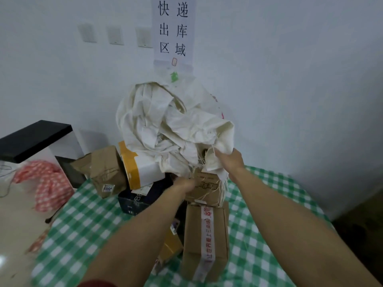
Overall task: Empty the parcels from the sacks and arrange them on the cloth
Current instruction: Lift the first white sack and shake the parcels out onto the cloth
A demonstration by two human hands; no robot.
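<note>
Bare forearms (132, 235); dark red sleeve (97, 284), left side.

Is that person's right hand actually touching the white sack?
Touching. The head view shows the right hand gripping a fold of the white sack near its frayed edge.

1 wide-angle head view, forward and downward, close above the green checked cloth (83, 224), toward the wall (290, 79).

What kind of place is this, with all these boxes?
Probably a courier dispatch corner: the wall sign reads "express outbound area" in Chinese, taped cardboard parcels lie heaped on a green checked cloth, and a white woven sack is held above them.
</note>
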